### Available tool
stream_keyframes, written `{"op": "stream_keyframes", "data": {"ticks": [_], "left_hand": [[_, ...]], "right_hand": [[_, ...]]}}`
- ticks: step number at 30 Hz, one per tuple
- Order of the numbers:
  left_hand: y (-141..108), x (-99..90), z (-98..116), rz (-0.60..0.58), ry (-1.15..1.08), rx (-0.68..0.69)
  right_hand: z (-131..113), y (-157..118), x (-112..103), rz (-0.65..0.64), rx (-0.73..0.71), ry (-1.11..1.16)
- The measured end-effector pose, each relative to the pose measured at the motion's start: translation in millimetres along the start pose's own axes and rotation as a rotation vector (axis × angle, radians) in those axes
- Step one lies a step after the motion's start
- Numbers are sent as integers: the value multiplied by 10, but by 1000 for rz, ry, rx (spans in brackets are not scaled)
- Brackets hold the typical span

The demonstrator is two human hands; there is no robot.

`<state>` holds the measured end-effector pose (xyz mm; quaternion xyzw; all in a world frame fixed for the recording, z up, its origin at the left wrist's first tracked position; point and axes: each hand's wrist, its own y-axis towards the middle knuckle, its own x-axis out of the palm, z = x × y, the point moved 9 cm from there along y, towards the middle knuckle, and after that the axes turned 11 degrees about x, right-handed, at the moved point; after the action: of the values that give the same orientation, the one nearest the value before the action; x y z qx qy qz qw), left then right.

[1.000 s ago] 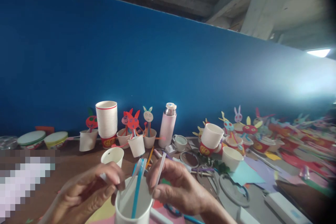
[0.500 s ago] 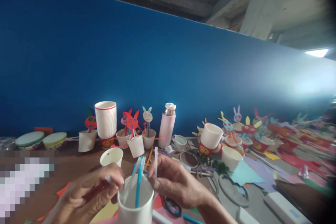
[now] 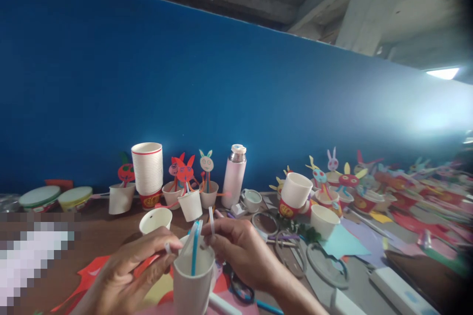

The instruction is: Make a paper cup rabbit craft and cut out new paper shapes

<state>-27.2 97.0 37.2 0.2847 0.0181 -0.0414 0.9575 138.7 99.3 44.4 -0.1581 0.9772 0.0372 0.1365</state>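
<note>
A white paper cup (image 3: 192, 288) stands upright low in the middle of the view, between my hands. Inside it lean a blue straw (image 3: 194, 253) and whitish clear straws, their upper ends near the far rim. My left hand (image 3: 138, 266) is closed at the cup's left rim, thumb and forefinger pinching a short white straw end (image 3: 168, 247). At the right rim, my right hand (image 3: 240, 248) pinches a white straw (image 3: 211, 217) that sticks up above the fingers. Whether these straw ends pass through the cup wall is hidden by my fingers.
Behind stand another white cup (image 3: 155, 220), a tall cup stack (image 3: 148, 170), a pink thermos (image 3: 234, 179) and several cups with paper rabbit figures (image 3: 185, 171). To the right lie tape rolls (image 3: 327, 266), scissors (image 3: 242, 288), coloured paper (image 3: 345, 243) and a white box (image 3: 399, 290).
The cup has shifted slightly right and stands more upright. My right hand has moved a little left with its straw, and my left hand slightly right, closer around the rim.
</note>
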Motion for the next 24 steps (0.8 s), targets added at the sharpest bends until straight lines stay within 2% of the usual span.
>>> {"op": "stream_keyframes", "data": {"ticks": [3,8,13,19,24], "left_hand": [[-8,57,76,-13,87,54],[6,181,124,-115,124,126],[1,139,55,-96,155,110],[-13,206,-67,-305,219,81],[-35,228,-149,-339,215,-2]], "right_hand": [[48,5,-2,28,28,-15],[166,39,42,61,54,16],[124,34,15,121,38,-80],[21,-16,11,113,-8,-240],[-14,-38,28,135,-73,-348]]}}
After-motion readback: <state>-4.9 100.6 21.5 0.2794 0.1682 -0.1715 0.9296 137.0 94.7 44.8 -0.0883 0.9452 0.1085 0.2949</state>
